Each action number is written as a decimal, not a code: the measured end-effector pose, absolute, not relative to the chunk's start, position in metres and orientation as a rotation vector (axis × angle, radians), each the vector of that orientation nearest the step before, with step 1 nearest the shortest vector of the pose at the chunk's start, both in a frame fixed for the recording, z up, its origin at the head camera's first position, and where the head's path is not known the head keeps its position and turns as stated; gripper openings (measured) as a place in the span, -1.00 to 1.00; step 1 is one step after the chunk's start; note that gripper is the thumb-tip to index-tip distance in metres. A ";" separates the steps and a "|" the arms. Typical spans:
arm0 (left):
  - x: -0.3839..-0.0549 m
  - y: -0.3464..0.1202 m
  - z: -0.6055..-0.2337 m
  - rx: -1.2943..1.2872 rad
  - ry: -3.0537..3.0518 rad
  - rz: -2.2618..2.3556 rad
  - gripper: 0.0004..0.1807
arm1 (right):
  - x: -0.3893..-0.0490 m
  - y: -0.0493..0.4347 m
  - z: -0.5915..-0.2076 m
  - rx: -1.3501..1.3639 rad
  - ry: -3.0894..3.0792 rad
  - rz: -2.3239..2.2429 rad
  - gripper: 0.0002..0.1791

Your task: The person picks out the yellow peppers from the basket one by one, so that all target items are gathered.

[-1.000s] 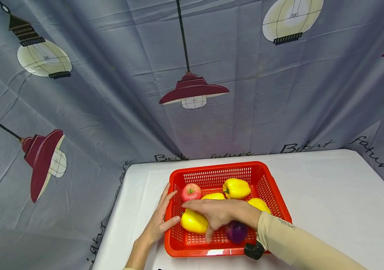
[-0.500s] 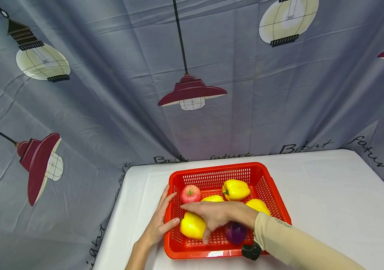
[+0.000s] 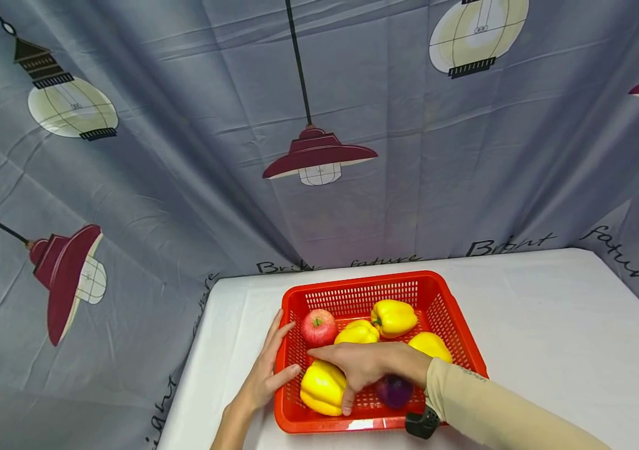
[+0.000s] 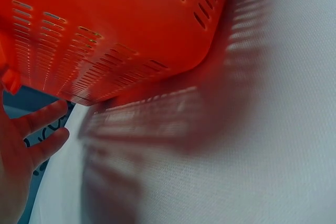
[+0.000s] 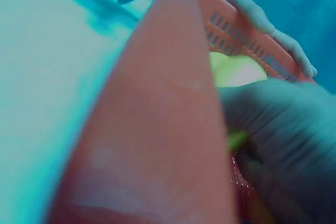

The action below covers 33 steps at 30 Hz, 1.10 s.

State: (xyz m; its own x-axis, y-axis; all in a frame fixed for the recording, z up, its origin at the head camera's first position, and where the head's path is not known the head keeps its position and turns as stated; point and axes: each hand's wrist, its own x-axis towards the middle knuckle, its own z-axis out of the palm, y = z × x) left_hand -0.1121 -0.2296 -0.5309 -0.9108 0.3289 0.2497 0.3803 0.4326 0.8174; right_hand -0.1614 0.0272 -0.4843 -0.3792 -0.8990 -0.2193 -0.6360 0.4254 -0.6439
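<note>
A red plastic basket (image 3: 353,424) with slotted walls stands on the white table. My left hand (image 3: 265,369) holds its left rim, with the thumb over the edge and other fingers along the outside wall; two fingers extend outside it in the left wrist view. Inside the basket, my right hand (image 3: 361,369) curls over a yellow bell pepper (image 3: 321,389) at the front left, thumb on its right side. Behind that pepper lie a red apple (image 3: 318,327) and another yellow bell pepper (image 3: 358,332). Below my right wrist is a dark purple round vegetable (image 3: 395,392), partly covered.
One more yellow bell pepper (image 3: 394,317) lies near the basket's back wall. A rounded yellow thing (image 3: 430,345) at the right is partly hidden by my forearm. White cloth (image 3: 566,331) covers the table, and a grey curtain (image 3: 398,206) printed with lamps hangs behind.
My right hand and the front-left bell pepper have shifted slightly toward the basket's near side, so the middle bell pepper shows more. The left hand stays at the rim.
</note>
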 end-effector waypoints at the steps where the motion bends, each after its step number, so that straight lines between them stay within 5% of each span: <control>1: -0.112 -0.230 -0.531 -0.646 -2.616 -1.513 -0.20 | -0.162 0.029 -0.487 -1.272 2.132 -0.630 0.26; 12: -0.112 -0.229 -0.530 -0.634 -2.624 -1.524 -0.20 | -0.166 0.036 -0.499 -1.201 2.116 -0.626 0.33; 27: -0.112 -0.230 -0.532 -0.641 -2.626 -1.509 -0.22 | -0.166 0.033 -0.491 -1.249 2.094 -0.612 0.02; 33: -0.111 -0.229 -0.532 -0.643 -2.611 -1.506 -0.21 | -0.169 0.033 -0.482 -1.229 2.108 -0.620 0.04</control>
State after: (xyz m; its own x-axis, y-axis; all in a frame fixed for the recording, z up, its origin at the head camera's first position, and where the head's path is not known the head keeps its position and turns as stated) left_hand -0.1111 -0.2290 -0.5315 -0.9113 0.3239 0.2543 0.3823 0.4357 0.8149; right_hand -0.1685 0.0329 -0.4816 -0.3802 -0.8841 -0.2717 -0.5966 0.4589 -0.6584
